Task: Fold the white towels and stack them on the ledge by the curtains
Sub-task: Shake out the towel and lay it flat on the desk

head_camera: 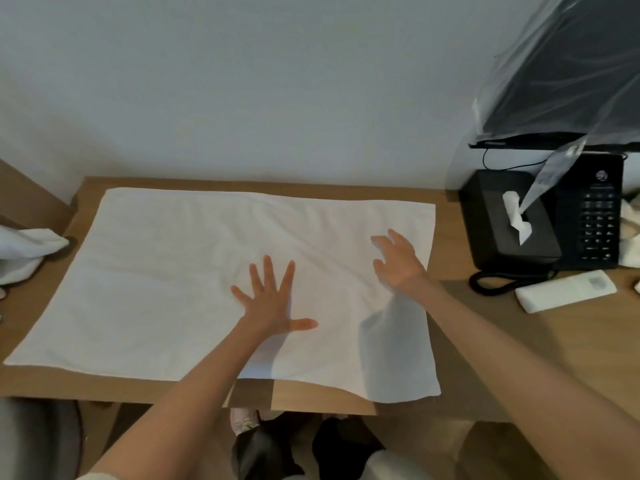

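Note:
A white towel (166,271) lies spread flat over the wooden desk (485,358), its near right corner hanging a little past the desk's front edge. My left hand (270,299) presses flat on the towel's middle with fingers spread wide. My right hand (398,261) hovers over or lightly touches the towel's right part, fingers relaxed and slightly bent, holding nothing. Another crumpled white towel (27,251) lies at the far left edge. The ledge and curtains are not in view.
A black tissue box (509,233) and a black telephone (595,213) stand at the right by the wall. A white remote (564,291) lies in front of them. A plastic-covered screen (561,81) hangs above. A chair's edge shows at bottom left.

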The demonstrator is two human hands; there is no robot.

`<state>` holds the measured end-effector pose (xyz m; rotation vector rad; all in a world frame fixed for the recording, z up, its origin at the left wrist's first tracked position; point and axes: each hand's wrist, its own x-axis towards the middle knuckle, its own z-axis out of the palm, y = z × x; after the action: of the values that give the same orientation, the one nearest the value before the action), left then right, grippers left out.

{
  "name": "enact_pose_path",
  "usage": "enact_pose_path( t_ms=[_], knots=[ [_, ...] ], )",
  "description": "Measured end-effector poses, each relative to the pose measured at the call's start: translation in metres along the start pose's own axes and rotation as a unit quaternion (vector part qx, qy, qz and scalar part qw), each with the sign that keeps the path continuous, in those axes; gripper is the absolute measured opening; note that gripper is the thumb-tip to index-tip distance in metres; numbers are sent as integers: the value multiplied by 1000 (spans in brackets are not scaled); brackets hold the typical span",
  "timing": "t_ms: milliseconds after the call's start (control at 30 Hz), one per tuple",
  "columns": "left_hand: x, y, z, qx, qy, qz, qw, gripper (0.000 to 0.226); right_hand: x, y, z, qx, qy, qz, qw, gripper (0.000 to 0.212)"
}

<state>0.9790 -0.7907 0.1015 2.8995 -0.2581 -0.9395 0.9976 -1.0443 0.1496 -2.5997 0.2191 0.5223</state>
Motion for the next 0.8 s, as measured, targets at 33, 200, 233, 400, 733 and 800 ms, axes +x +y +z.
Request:
enact_pose_path(
  t_ms=[33,200,233,400,733,800],
  knots=[
    [-2,1,1,-3,-5,-1,1000,128,-10,5,9,-34,-4,-23,999,53],
    [-16,9,5,-3,-29,-13,999,128,-57,35,58,-152,-73,-130,977,58],
    [-19,9,6,-5,-31,-16,999,128,-61,43,63,-162,-79,-115,977,57],
    [-32,4,8,-27,-56,-52,997,127,-70,61,61,-162,-25,-21,986,63],
    [-4,50,-2,-81,131,3,988,73,-59,20,59,-13,229,12,973,43],
    [5,62,2,-70,136,21,988,71,-58,29,61,73,266,63,959,41]
  ],
)
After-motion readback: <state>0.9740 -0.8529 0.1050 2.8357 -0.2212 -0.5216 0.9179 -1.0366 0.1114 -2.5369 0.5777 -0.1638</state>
